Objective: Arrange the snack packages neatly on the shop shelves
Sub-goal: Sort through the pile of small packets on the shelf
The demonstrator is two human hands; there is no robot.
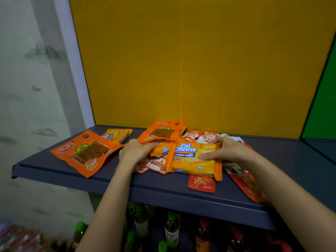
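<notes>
A heap of snack packages lies in the middle of the dark grey shelf. My right hand grips the right end of a yellow Cal Cheese wafer pack on top of the heap. My left hand holds the lower edge of an orange window pouch above a smaller Cal Cheese pack. Another orange window pouch lies flat at the shelf's left end, with a yellow wafer pack behind it. A small red sachet sits near the front edge.
A long red-orange pouch lies under my right forearm. White and orange sachets lie at the back of the heap. An orange back panel rises behind the shelf. Green-capped bottles stand on the level below.
</notes>
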